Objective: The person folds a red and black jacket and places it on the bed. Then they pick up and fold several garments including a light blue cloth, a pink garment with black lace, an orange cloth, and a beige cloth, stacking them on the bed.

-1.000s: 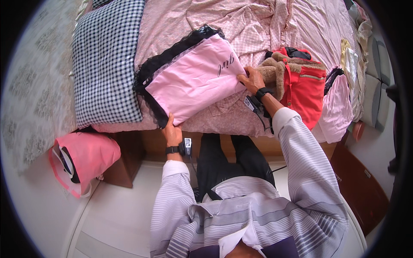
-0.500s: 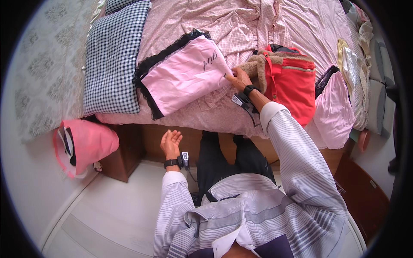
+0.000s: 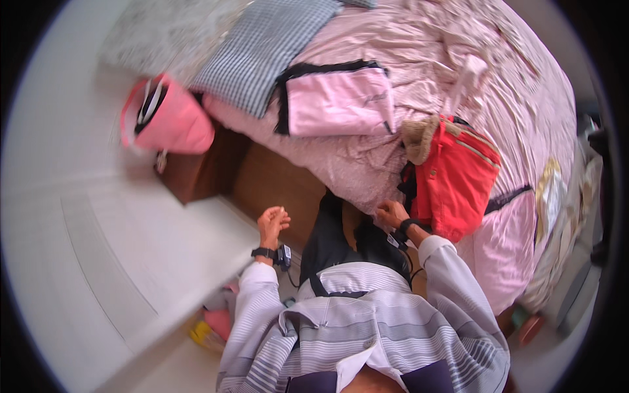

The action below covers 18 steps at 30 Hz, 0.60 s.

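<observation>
My left hand [image 3: 272, 226] hangs over the floor in front of the bed's wooden base, fingers loosely bent and apart, with nothing in it. By the bed's front edge, my right hand [image 3: 392, 214] is off the cloth; its fingers are slightly curled and a little blurred, and no object shows in them. A folded pink cloth with black lace trim [image 3: 341, 101] lies flat on the bed, beyond both hands. Just right of my right hand is a folded red coat with brown fleece lining [image 3: 458, 177], overhanging the bed's edge.
A pink bag [image 3: 173, 121] stands on a brown cabinet [image 3: 200, 171] at the left. A checked pillow [image 3: 265, 52] lies on the pink bedsheet [image 3: 426, 72]. Another pink lace-trimmed cloth [image 3: 501, 252] hangs off the bed at right. Yellow and pink items [image 3: 213, 327] lie low at left.
My right hand has left the corner of the folded pink cloth and drawn back toward my body. The view has turned left, bringing more floor and the pink bag further in.
</observation>
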{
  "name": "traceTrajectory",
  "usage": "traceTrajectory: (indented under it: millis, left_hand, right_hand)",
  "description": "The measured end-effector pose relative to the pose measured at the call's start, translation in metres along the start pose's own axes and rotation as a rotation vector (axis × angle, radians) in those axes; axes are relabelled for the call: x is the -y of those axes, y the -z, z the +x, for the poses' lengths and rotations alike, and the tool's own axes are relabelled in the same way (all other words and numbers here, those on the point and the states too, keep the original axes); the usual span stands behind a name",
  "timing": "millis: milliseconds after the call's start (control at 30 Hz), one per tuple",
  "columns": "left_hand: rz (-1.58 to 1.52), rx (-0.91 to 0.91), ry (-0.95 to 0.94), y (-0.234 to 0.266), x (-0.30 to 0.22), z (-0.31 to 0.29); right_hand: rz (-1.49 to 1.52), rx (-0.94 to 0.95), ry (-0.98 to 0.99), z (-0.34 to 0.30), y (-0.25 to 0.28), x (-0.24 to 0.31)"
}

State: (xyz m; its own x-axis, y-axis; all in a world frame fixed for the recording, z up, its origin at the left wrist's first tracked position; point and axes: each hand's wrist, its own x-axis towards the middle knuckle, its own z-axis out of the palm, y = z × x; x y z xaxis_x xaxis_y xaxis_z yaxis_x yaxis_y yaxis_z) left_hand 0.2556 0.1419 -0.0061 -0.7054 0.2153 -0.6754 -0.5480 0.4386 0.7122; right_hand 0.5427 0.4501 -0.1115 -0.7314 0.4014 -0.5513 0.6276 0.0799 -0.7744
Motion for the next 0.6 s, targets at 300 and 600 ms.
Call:
traceTrajectory:
  millis: [300, 600]
  left_hand:
    - [-0.158, -0.311, -0.108, 0.075, 0.093, -0.12]
    - [-0.521, -0.713, 0.042, 0.104, 0.243, -0.239]
  right_hand:
    - [0.146, 0.206, -0.211, -0.028, 0.045, -0.045]
    - [-0.149, 0.337, -0.161, 0.008, 0.013, 0.005]
